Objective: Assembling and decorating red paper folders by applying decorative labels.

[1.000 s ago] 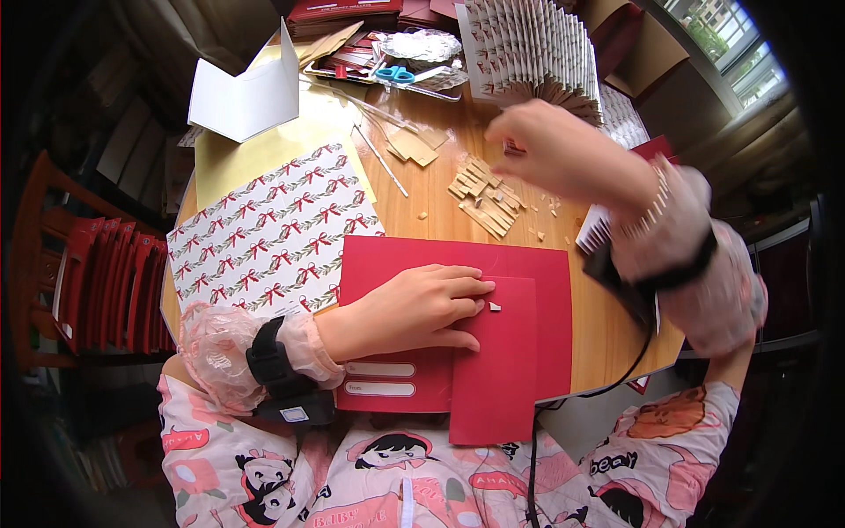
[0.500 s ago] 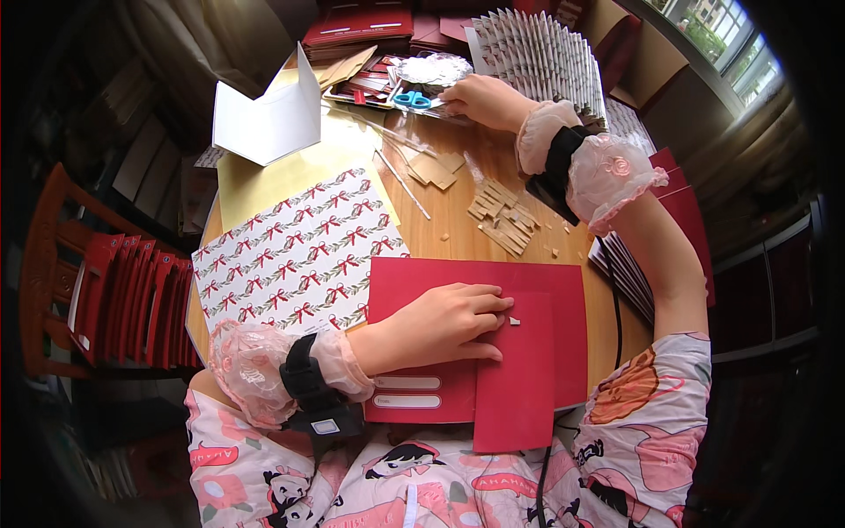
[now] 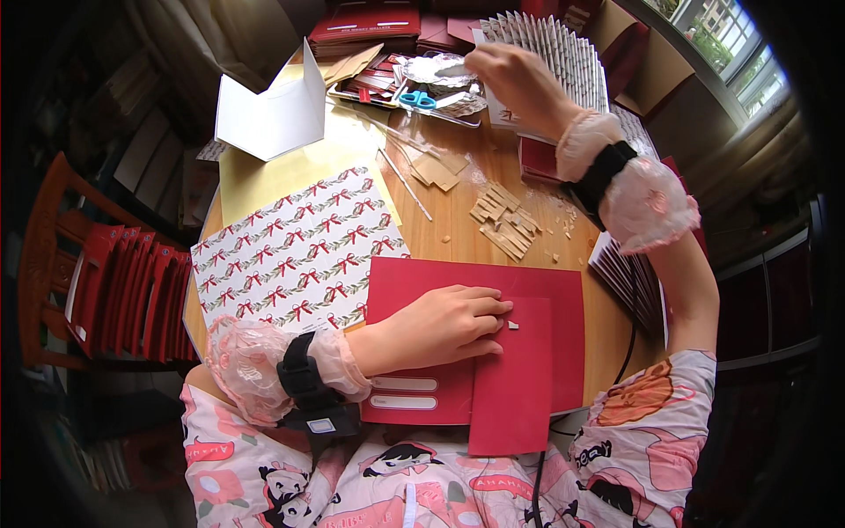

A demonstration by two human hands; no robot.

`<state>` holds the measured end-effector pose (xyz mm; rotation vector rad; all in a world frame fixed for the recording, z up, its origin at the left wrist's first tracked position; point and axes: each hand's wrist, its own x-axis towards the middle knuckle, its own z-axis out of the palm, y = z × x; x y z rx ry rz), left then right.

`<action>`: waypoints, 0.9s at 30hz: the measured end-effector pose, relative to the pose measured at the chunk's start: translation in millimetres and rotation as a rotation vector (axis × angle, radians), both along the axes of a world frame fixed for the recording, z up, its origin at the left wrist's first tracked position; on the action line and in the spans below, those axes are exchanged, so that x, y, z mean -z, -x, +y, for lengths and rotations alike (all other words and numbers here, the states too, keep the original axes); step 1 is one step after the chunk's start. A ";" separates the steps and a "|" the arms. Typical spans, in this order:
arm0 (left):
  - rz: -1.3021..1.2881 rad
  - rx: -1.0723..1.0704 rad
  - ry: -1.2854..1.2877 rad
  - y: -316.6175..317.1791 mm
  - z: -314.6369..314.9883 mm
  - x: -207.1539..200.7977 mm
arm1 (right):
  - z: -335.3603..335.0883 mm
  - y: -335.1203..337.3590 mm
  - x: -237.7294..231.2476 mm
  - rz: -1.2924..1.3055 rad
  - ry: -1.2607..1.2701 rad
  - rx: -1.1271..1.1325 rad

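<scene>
My left hand (image 3: 449, 326) lies flat, fingers stretched out, over a red card sheet (image 3: 554, 387) and the edge of a narrower red card piece (image 3: 512, 387). That narrow piece hangs past the table's near edge. A tiny white scrap (image 3: 513, 326) sits on it by my fingertips. At the far side, my right hand (image 3: 519, 81) is closed, thumb and fingers pinched together beside crumpled white lacy material (image 3: 436, 68). What its fingertips hold, if anything, is hidden. Blue-handled scissors (image 3: 417, 100) lie in a tray (image 3: 464, 119) near that hand.
Patterned paper (image 3: 295, 251) rests on a yellow sheet (image 3: 242, 189) at left, below a standing folded white card (image 3: 268, 114). Tan strips (image 3: 504, 220) and crumbs are scattered mid-table. A pleated paper stack (image 3: 563, 66) stands far right; red folders (image 3: 132, 290) fill a chair at left.
My right hand has lifted away from the tray, going right and farther back, and the white lacy material has shifted. My left hand stays nearly where it was on the red card.
</scene>
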<state>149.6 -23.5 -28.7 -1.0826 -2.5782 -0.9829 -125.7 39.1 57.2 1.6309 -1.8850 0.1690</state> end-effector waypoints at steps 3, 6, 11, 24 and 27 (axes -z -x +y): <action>0.004 -0.006 -0.007 0.5 2.5 -1.9 | 20.3 -28.7 -23.3 -0.178 0.283 -0.111; -0.007 -0.049 -0.037 -2.9 -2.9 -5.5 | 37.3 -81.4 -35.9 -0.665 0.311 -0.044; -0.104 -0.082 -0.177 -0.9 -5.8 -3.7 | 100.6 -150.2 -30.5 -1.734 0.044 0.215; -0.654 -0.160 -0.940 -12.9 0.8 -17.0 | 136.3 -205.5 3.3 -1.650 0.098 0.089; -0.765 -0.144 -1.165 -10.7 2.0 -15.3 | 139.3 -204.7 3.2 -1.740 0.152 0.018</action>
